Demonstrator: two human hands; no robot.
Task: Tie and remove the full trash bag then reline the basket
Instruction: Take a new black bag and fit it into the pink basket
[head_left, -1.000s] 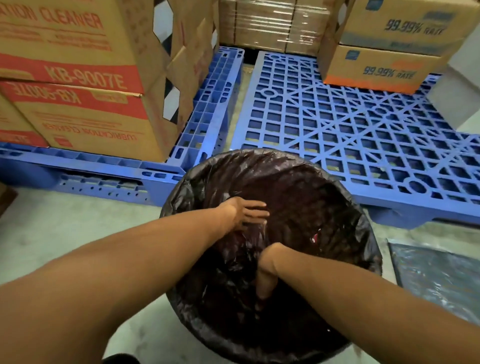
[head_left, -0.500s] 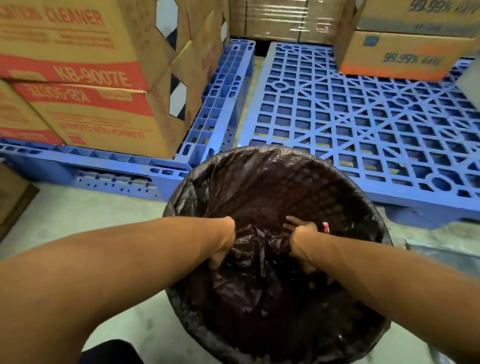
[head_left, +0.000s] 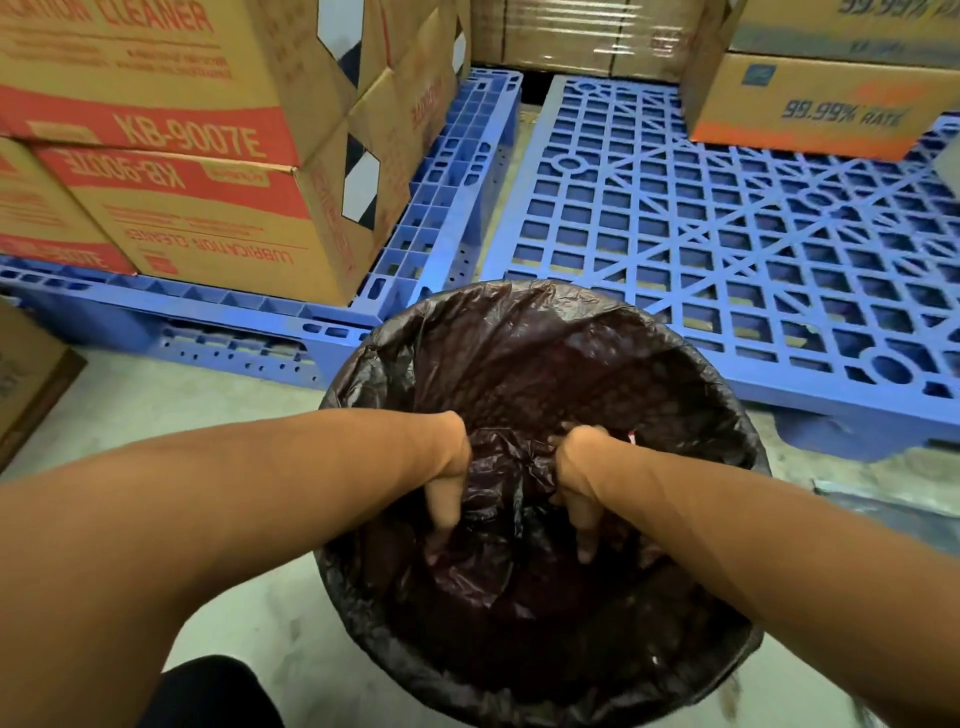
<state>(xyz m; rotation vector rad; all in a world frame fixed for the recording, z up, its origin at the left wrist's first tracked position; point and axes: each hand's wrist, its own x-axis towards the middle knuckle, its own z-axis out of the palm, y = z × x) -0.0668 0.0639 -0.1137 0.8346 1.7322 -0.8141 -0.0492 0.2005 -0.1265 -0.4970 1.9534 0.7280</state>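
A round basket (head_left: 748, 649) stands on the floor in front of me, lined with a dark, thin trash bag (head_left: 545, 364) whose edge folds over the rim. Both my hands are down inside it. My left hand (head_left: 447, 493) points downward, its fingers pressed into the crumpled plastic at the middle. My right hand (head_left: 579, 483) is close beside it, fingers curled and pinching a bunch of the same plastic. The basket's bottom is hidden by folds of bag.
Two blue plastic pallets (head_left: 727, 234) lie just beyond the basket. Stacked cardboard boxes (head_left: 197, 171) stand on the left pallet, more boxes (head_left: 810, 98) at the far right. A flat dark plastic sheet (head_left: 904, 519) lies on the concrete floor to the right.
My hands have drawn together at the middle of the bag. The left turned from lying flat on the plastic to pointing down; the right rose and gathered plastic. The view tilted slightly.
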